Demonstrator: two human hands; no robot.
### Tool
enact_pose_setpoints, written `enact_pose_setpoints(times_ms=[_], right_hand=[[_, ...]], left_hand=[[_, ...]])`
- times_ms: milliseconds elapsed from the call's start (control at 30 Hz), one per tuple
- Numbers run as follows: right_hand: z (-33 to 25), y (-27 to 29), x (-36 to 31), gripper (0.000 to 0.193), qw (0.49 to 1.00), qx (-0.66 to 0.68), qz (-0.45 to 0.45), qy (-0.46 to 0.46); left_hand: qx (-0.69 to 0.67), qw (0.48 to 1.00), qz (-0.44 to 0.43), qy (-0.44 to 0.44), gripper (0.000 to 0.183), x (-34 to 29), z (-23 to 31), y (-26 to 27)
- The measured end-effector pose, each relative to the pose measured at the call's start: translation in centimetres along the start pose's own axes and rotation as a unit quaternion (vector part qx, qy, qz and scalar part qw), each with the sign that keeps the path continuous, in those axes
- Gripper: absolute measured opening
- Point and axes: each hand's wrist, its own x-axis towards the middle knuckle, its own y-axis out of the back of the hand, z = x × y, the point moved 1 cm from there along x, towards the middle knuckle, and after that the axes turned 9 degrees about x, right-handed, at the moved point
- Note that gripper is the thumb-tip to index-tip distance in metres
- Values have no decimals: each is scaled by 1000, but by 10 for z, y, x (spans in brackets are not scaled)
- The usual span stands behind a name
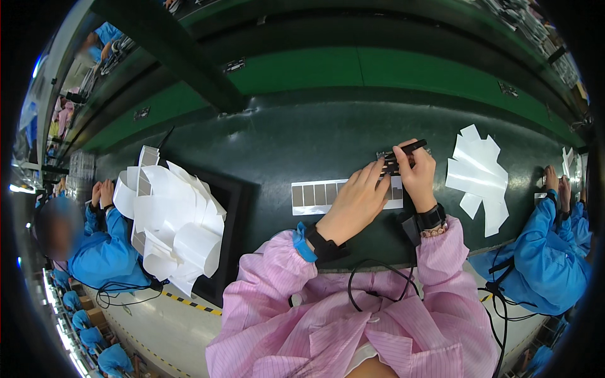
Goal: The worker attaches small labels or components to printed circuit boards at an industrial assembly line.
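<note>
My left hand [355,203] lies over a strip of grey rectangular labels [315,194], fingers stretched out. Its fingertips touch the left side of a small dark circuit board [391,166]. My right hand [418,178] is closed around a slim black pen-shaped tool [413,147], held tilted above the board. Part of the board is hidden by my fingers, and the tool's working tip is hard to make out. The label strip's right end [396,192] shows between my hands, below the board.
A heap of white backing sheets [183,220] sits on a black tray [236,211] at left. More white sheets [479,170] lie at right on the dark green bench [283,145]. A green post [183,57] stands far left. Co-workers in blue [107,252] sit both sides.
</note>
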Motion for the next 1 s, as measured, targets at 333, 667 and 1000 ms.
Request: enact_pose_setpoints(times_ms=[333,667,1000], right_hand=[[-6,28,-29,8,998,28,43,-40],[-19,37,-52,6,998,18,14,-63],[-19,35,-53,6,999,5,-14,-46]], left_hand=[[31,999,9,-11,42,-1,6,8],[-16,997,-60,-47,37,-20,35,14],[17,997,-55,-44,43,-21,36,11]])
